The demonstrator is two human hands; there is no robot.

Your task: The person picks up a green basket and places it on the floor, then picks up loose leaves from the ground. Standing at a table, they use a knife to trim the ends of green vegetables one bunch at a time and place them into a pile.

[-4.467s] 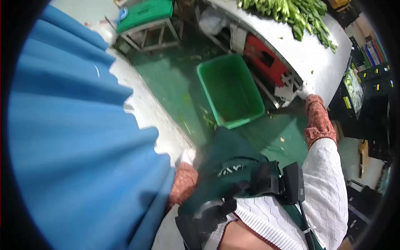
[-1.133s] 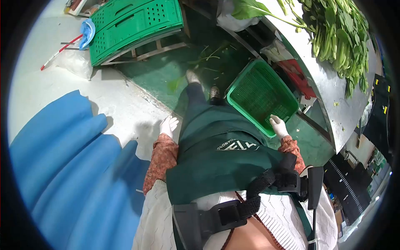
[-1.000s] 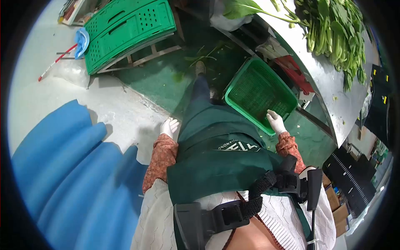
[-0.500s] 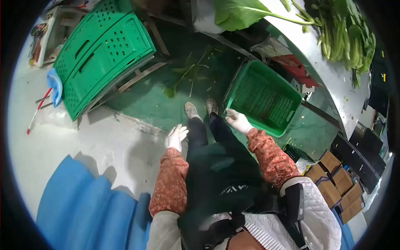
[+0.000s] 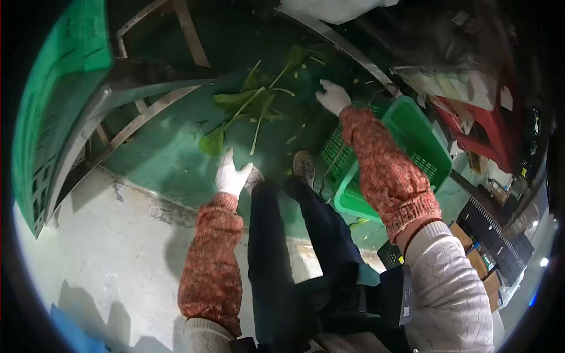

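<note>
Long-stemmed leafy greens [image 5: 263,101] lie scattered on the green floor ahead of my feet. My left hand [image 5: 231,174], in a white glove, hovers just short of the nearest leaves. Its thumb stands away from the fingers and nothing is in it. To the right of the greens, my right hand [image 5: 333,97], also gloved, reaches forward with fingers slightly bent and apart, holding nothing. Beneath my right forearm stands a green plastic basket [image 5: 438,150], partly covered by the sleeve.
Green perforated crates [image 5: 65,88] rise at the left above a metal frame [image 5: 147,120]. A red container [image 5: 494,138] is at the right, beyond the basket. My shoes [image 5: 303,165] stand on the floor between the hands. Cardboard boxes [image 5: 491,282] are at the lower right.
The view has dipped toward the floor, bringing the greens closer. Both hands have stretched forward, and my right arm now passes over the basket. The tabletop bunch of greens is out of view.
</note>
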